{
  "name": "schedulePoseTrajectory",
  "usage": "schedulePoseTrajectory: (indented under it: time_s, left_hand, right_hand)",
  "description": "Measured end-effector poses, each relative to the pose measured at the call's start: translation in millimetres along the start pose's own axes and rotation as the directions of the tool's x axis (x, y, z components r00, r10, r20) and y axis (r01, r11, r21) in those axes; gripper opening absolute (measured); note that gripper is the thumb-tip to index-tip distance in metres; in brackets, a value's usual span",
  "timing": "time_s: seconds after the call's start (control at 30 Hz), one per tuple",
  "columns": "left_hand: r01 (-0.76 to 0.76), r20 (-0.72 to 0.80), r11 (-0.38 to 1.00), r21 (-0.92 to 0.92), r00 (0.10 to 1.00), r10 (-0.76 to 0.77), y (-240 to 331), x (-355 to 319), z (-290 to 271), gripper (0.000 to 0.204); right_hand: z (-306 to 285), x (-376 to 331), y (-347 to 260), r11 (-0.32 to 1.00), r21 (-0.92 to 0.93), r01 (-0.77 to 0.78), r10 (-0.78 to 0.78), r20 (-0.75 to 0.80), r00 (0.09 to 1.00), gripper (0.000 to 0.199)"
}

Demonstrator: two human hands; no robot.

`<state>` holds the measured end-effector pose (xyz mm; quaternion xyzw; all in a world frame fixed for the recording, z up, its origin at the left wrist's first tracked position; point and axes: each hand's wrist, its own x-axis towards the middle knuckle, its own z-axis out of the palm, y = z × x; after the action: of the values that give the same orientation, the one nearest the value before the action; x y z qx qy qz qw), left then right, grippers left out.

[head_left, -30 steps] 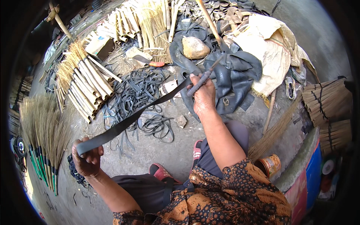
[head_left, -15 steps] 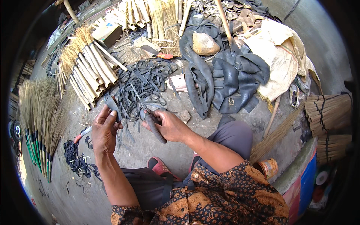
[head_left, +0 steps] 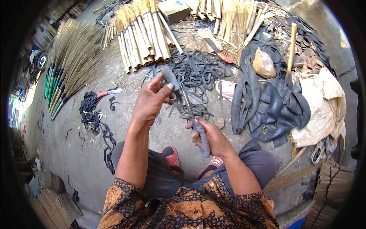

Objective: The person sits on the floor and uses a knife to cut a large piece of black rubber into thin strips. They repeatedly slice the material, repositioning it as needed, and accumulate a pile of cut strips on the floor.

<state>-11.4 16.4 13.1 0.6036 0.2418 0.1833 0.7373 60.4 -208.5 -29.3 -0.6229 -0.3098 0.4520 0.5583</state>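
The rubber strip (head_left: 171, 79) was just above and left of frame centre, at the fingertips of the left hand (head_left: 151, 100). That hand pinched it between thumb and fingers; the strip's visible long axis slanted from upper left to lower right. Any part behind the fingers was hidden, so its full length could not be told.

The right hand (head_left: 210, 136) was just right of and below centre, curled closed round the wrapped grip of the scissors (head_left: 188, 104). The blades pointed up and slightly left, away from the body, tips right at the lower right side of the strip. Whether they touched it, or just passed in front of or behind it, could not be told; blade gap unclear too.

Key relation: strip lay up and left of the right hand, blades bridging the space between the two hands. Left hand was clearly nearer, in contact; right hand reached the strip's side only through the blades. Strip and blades both leaned up-left, so by eye they met at a shallow angle, not squarely.

Beyond the strip, upper centre, lay a tangled heap of thin strips (head_left: 200, 66). Black rubber sheets (head_left: 280, 101) lay right of centre, well apart from both hands.
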Motion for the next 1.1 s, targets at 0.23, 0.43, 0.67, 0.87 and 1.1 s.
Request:
schedulePoseTrajectory:
  time_s: [0.23, 0.43, 0.67, 0.87, 1.1]
  left_hand:
    - [-0.003, 0.128, 1.0, 0.02, 0.992, 0.0, -5.3, -1.5, 7.1, 0.058]
    - [0.039, 0.131, 0.997, 0.064, 0.99, -0.047, -11.7, -4.3, 10.9, 0.075]
    - [0.045, 0.138, 0.999, 0.031, 0.989, -0.049, -11.7, -4.1, 10.0, 0.07]
    - [0.062, 0.271, 0.989, 0.131, 0.958, -0.096, -16.1, -4.0, 9.5, 0.02]
    - [0.068, 0.263, 0.998, 0.007, 0.962, -0.068, -10.7, -0.5, 11.9, 0.033]
  right_hand:
    - [2.6, 0.2, 3.4, 0.995, 0.098, 0.022, -0.021, -0.007, 1.0, 0.03]
    - [5.7, 1.8, 0.6, 0.975, 0.218, 0.032, -0.019, -0.062, 0.998, 0.023]
    - [-2.6, -3.9, -13.4, 0.973, 0.207, -0.098, 0.103, -0.013, 0.995, 0.017]
    - [4.7, 2.9, -7.3, 0.999, 0.035, -0.006, 0.013, -0.194, 0.981, 0.018]
    - [6.0, -2.7, -13.6, 0.991, -0.117, 0.072, -0.09, -0.157, 0.983, 0.027]
